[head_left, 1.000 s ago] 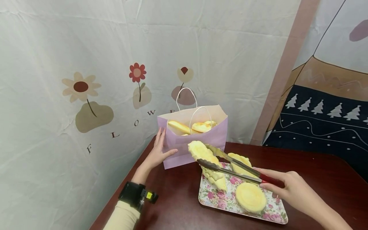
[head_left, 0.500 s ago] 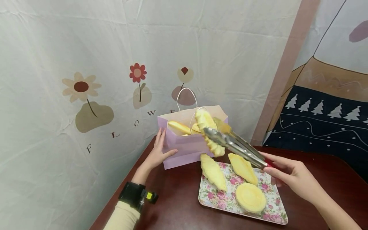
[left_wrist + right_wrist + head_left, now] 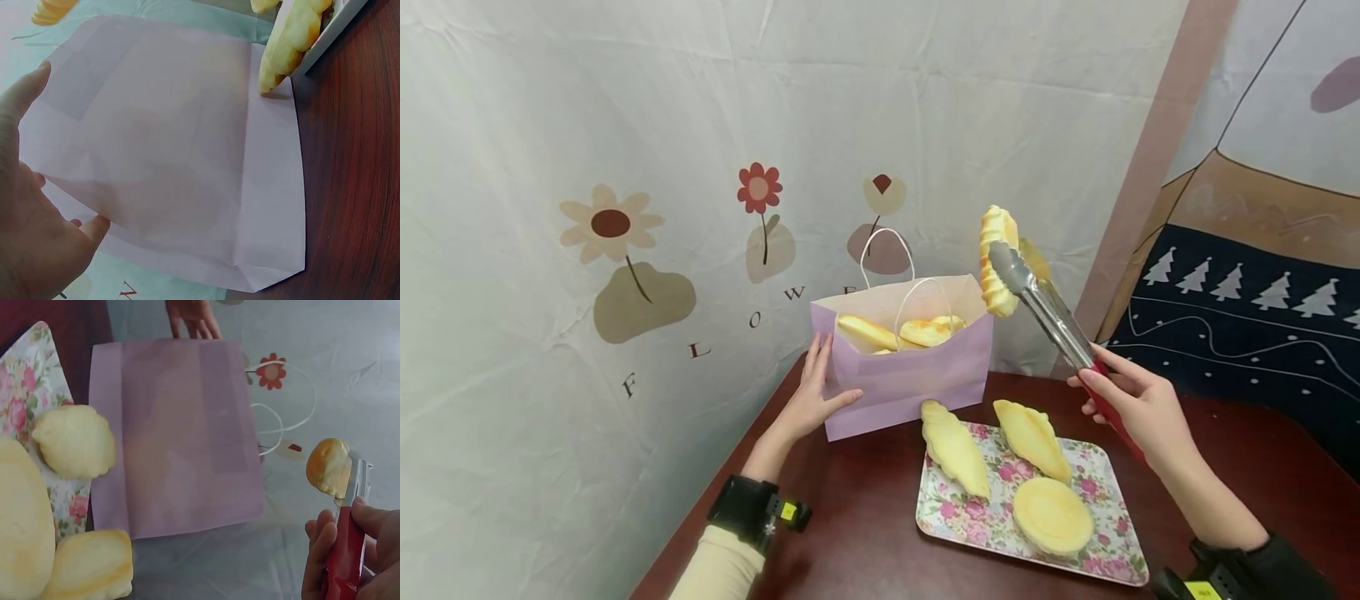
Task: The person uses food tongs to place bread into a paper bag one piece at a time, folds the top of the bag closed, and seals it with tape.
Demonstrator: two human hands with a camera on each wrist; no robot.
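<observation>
My right hand (image 3: 1150, 408) grips the red handle of metal tongs (image 3: 1060, 321), raised to the right of the bag. A ridged yellow bread roll (image 3: 997, 262) is held between the tongs' tips, above the bag's right rim. The lilac paper bag (image 3: 917, 379) stands upright with white cord handles, its top open. Inside it several golden breads (image 3: 868, 332) show. With fingers extended, my left hand (image 3: 808, 404) rests against the bag's left side, thumb spread across the front; in the left wrist view fingertips (image 3: 97, 228) touch its edge.
A floral tray (image 3: 951, 529) in front of the bag bears a twisted bread (image 3: 955, 450), a pointed oval bread (image 3: 1033, 440) and a round flat bread (image 3: 1052, 515). The dark red table (image 3: 850, 533) meets a printed cloth backdrop (image 3: 760, 100).
The tongs lift the ridged bread roll off the tray area, up past the bag's front to above its right rim. My right hand rises and tilts the tongs upward; the left hand stays.
</observation>
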